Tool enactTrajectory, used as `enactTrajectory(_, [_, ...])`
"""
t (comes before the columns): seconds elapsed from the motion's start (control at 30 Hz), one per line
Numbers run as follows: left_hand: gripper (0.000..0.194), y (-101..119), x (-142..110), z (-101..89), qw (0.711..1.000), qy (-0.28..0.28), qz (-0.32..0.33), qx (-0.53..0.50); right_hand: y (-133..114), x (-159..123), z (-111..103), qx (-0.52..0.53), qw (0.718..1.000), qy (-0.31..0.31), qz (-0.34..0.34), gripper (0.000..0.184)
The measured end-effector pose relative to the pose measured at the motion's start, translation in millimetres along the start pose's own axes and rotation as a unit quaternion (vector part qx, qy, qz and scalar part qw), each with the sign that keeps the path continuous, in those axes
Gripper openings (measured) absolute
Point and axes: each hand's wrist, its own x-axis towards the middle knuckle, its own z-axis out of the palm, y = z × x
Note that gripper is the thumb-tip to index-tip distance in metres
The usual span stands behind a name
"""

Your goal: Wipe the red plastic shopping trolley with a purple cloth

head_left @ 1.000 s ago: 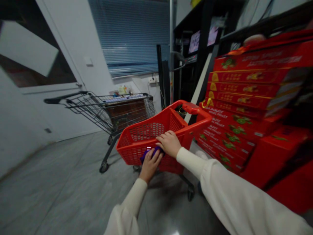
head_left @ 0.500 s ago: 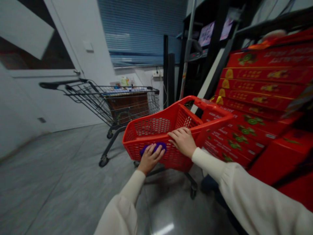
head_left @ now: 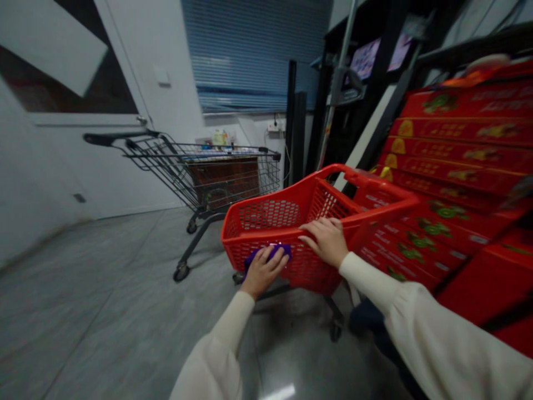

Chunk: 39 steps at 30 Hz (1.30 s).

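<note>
A red plastic shopping cart (head_left: 320, 272) stands in front of me, its sides pierced with many holes. Against its near side wall, my left hand (head_left: 264, 269) presses a purple cloth (head_left: 284, 251), with the fingers curved over it. My right hand (head_left: 327, 239) grips the cart's near top rim, fingers over the edge and thumb on the outside. The part of the cloth beneath my left palm is hidden.
Behind the red cart is a grey metal shopping cart (head_left: 175, 166) carrying a brown box (head_left: 229, 176). Stacked red cartons (head_left: 458, 150) rise on the right. A white door (head_left: 112, 166) is at the left, and a window blind (head_left: 254, 55) hangs at the back.
The whole scene has shifted a little to the right as my view turned left. My left hand stays on the cloth at the cart's side, and my right hand stays on the rim.
</note>
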Motion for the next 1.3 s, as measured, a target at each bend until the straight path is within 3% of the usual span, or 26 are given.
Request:
enactTrajectory(0.07, [0.037,3.7,6.8,-0.8,1.0,-0.004,-0.009,0.007,-0.4,-0.5,-0.9,-0.007,1.0,0.002,0.002,0.028])
enactTrajectory(0.23, [0.028,0.6,12.2,0.7,0.998,-0.025,0.065,-0.003,-16.8,9.1,7.9,0.009,0.997,-0.054,-0.046,0.029])
enactTrajectory(0.4, [0.038,-15.6,0.0,2.8,0.999,-0.013,-0.032,0.006,-24.3,15.6,22.6,0.043,0.997,-0.066,-0.006,0.026])
enactTrajectory(0.57, [0.03,-12.4,-13.5,3.8,0.999,-0.029,0.036,-0.01,-14.2,11.0,23.1,0.071,0.996,-0.053,-0.015,0.026])
enactTrajectory(0.7, [0.034,-12.0,-17.0,-2.5,1.0,-0.011,-0.001,0.001,-7.8,5.3,20.6,0.081,0.996,-0.04,-0.014,0.027])
enactTrajectory(0.9, [0.031,3.5,-24.9,-7.1,0.993,-0.098,0.06,-0.011,-15.1,8.4,15.4,0.039,0.998,-0.039,0.031,0.03])
enactTrajectory(1.07, [0.037,-14.1,-31.2,-14.4,0.999,-0.019,-0.028,0.01,-39.8,18.8,19.0,0.047,0.995,-0.087,-0.008,0.028])
enactTrajectory(1.3, [0.031,-21.7,-53.8,-14.6,1.0,-0.023,-0.006,-0.001,-51.0,19.3,35.2,0.087,0.992,-0.082,0.031,0.025])
